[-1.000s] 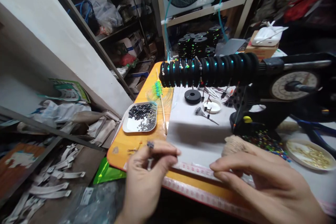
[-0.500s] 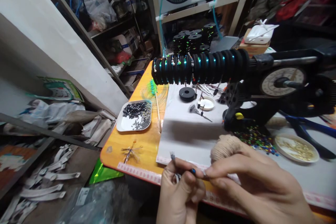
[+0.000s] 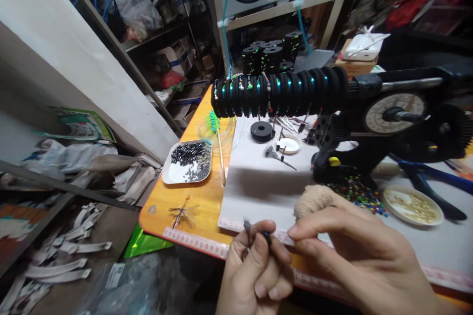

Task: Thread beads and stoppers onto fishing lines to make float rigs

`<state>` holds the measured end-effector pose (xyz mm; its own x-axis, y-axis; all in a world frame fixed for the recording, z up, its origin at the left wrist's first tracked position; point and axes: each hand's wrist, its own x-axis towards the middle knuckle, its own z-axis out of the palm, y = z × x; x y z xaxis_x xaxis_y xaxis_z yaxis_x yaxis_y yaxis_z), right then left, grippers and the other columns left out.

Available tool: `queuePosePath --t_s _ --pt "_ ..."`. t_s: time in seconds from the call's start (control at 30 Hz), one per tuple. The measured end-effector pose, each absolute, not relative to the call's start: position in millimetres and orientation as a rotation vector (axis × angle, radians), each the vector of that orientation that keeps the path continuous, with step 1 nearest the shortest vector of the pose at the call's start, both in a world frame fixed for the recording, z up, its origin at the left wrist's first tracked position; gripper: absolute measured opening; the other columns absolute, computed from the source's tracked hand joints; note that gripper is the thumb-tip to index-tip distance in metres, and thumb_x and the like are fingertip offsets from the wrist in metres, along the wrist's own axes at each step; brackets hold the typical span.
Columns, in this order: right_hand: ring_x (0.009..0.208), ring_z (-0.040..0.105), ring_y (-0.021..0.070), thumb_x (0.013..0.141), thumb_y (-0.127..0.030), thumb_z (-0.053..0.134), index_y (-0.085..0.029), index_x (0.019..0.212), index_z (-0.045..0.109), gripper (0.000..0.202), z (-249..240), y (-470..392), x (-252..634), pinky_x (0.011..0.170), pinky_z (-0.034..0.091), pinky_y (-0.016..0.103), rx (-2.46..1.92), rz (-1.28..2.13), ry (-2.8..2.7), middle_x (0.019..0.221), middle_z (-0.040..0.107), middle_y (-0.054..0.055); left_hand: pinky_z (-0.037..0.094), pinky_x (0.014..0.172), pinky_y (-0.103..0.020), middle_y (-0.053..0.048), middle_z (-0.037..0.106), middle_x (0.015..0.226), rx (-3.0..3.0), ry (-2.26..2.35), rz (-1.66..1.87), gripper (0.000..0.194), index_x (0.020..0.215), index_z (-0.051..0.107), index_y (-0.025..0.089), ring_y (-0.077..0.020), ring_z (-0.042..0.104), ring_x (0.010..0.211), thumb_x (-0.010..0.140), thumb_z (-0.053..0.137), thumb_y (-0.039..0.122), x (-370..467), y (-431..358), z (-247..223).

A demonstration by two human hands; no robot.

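Loosening my left grip (image 3: pixel 254 268) could drop the dark piece (image 3: pixel 266 236) it pinches; my right grip (image 3: pixel 364 251), at three o'clock, holds what I can't tell.

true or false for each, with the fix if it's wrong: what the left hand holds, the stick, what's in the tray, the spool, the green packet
1. The left hand holds a small bundle with wispy grey ends. True.
2. The thin stick lies between the white tray and the white sheet. True.
3. The white tray holds gold pieces. False: it holds black and grey pieces; the gold pieces are in the round dish.
4. The black spool near the small round dish lies flat. True.
5. The green packet lies on the white sheet. False: it is below the table's edge.
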<state>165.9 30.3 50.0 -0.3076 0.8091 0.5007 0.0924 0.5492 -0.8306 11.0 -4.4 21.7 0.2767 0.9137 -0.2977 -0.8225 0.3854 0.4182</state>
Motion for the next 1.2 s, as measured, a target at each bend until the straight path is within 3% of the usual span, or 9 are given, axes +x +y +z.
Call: queuePosePath --t_s 0.2,0.4,1.2 --pt "0.076 0.059 0.009 0.091 -0.015 0.063 -0.028 0.097 0.067 0.015 47.7 28.7 167.0 0.067 0.048 0.016 -0.772 0.887 -1.729 0.082 0.06 -0.002 0.027 0.036 -0.009 -0.001 0.074 0.066 0.195 0.525 1.226 0.009 0.088 0.075 0.023 0.0035 0.01 0.033 0.081 0.078 0.028 13.0 -6.5 16.8" --pt "0.075 0.06 0.0079 0.091 -0.014 0.062 -0.028 0.099 0.068 0.018 48.8 28.0 166.3 0.066 0.049 0.014 -0.779 0.87 -1.762 0.082 0.061 -0.002 0.029 0.039 -0.008 0.003 0.065 0.063 0.125 0.511 1.222 0.016 0.078 0.077 0.018 0.0062 0.013 0.036 0.069 0.088 0.026 18.2 -5.8 21.5" --pt "0.077 0.06 0.0084 0.091 -0.014 0.062 -0.029 0.102 0.068 0.019 46.6 30.2 165.1 0.067 0.051 0.015 -0.737 0.895 -1.768 0.083 0.06 -0.002 0.026 0.039 -0.009 0.003 0.064 0.057 0.115 0.531 1.18 0.019 0.079 0.078 0.02 0.0063 0.015 0.035 0.067 0.09 0.028 18.8 -8.2 23.3"
